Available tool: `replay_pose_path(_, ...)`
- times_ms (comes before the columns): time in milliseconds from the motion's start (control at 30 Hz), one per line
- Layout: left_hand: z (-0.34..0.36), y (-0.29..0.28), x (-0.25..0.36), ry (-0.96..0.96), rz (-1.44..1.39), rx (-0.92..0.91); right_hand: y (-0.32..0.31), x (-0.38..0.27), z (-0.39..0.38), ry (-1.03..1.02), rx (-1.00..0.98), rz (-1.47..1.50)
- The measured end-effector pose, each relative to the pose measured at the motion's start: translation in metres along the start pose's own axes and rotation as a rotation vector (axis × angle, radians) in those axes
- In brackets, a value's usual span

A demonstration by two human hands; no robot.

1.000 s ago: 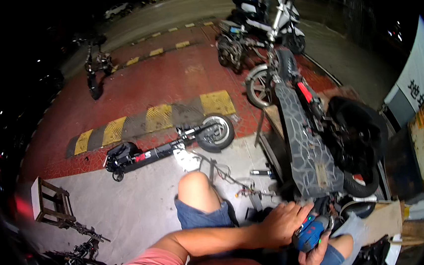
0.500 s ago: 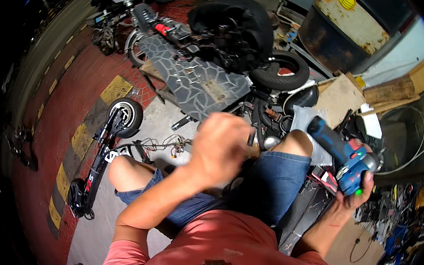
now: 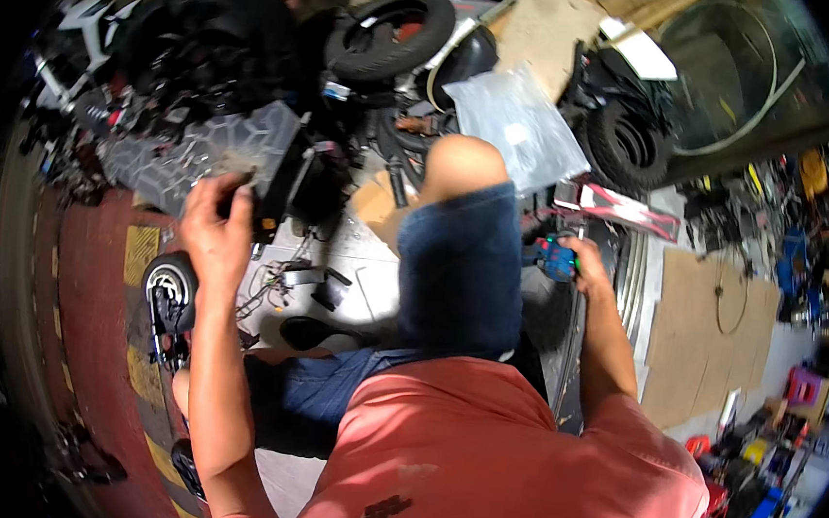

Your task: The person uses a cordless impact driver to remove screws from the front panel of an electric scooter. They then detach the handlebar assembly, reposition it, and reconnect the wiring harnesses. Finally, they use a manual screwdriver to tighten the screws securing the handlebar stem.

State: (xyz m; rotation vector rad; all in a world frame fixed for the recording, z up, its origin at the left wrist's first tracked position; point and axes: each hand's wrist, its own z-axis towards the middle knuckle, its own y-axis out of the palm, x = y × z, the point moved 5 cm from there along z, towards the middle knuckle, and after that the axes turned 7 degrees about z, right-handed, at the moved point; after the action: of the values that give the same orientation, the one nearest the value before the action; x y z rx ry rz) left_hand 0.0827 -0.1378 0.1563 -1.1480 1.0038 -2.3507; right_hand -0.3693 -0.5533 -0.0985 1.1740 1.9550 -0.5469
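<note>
Right hand [image 3: 585,263]: closed around one end of a blue power tool [image 3: 558,259], with thumb and fingers wrapped on the casing and little visible gap between palm and tool. Location of tool: just to the right of the blue denim shorts [image 3: 460,272], lower than the bare right knee [image 3: 466,166] in the view, with the free end directed leftward. Left hand [image 3: 217,234]: held out at the left, half open, with fingers partly curled and thumb slightly apart; contents of this grip, if any, impossible to tell against the dark parts behind the fingertips. Nearest to left hand: a grey patterned deck [image 3: 189,149], directly beyond the knuckles; contact between the two not determinable. Below and to the right of left hand: loose wires [image 3: 276,282] on the pale floor [image 3: 367,304]. Below and to the left: a small wheel [image 3: 169,288] with black tread and light hub. Beyond the knee: a clear plastic bag [image 3: 517,126], between a loose black tyre [image 3: 393,38] and a second tyre [image 3: 628,144]. Near the tool, on the far side: a red-and-white package [image 3: 628,210]. Right of right hand: brown cardboard [image 3: 710,341], laid flat
</note>
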Motion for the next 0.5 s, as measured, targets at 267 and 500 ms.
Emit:
replay_pose_path(267,-0.063,0.001,0.053,-0.099,-0.483,-0.092,-0.038,0.122,0.009,0.206,-0.081,0.437)
replay_pose_path(500,-0.085,0.097,0.022,-0.940,-1.619,-0.129,-0.054,0.150,0.019,0.175,0.195,0.240)
